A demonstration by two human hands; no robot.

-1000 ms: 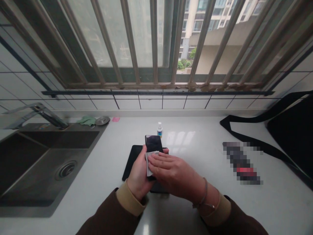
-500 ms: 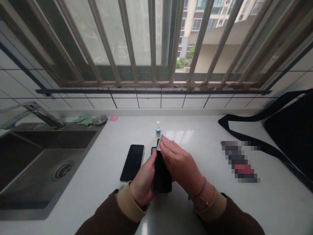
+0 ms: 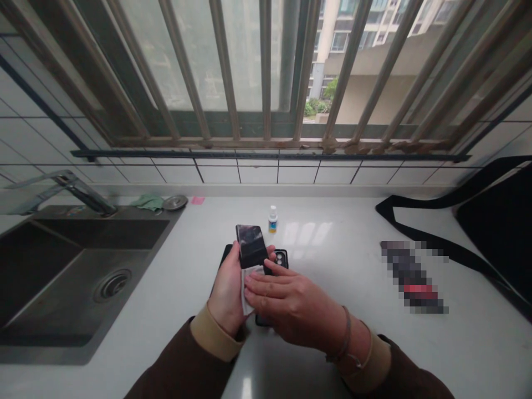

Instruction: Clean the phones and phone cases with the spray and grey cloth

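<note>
My left hand (image 3: 228,291) grips a black phone (image 3: 251,245) from below, its dark screen tilted up toward me. My right hand (image 3: 286,299) lies over the phone's lower part with fingers together, pressing a small pale wipe (image 3: 249,277) against the screen. Under my hands two more black phones rest on the white counter: one (image 3: 225,256) mostly hidden behind my left hand, the other (image 3: 279,259) showing its camera lenses. A small white bottle with a blue label (image 3: 272,219) stands just beyond them.
A steel sink (image 3: 78,277) with a tap (image 3: 78,191) fills the left. A green cloth (image 3: 146,202) and a drain plug (image 3: 174,202) lie behind it. A pixelated object (image 3: 411,277) and a black bag with strap (image 3: 490,221) sit at the right. Barred window ahead.
The held phone has turned from edge-on to screen-up and moved left. My right hand slid with the wipe from the phone's far end down to its lower part.
</note>
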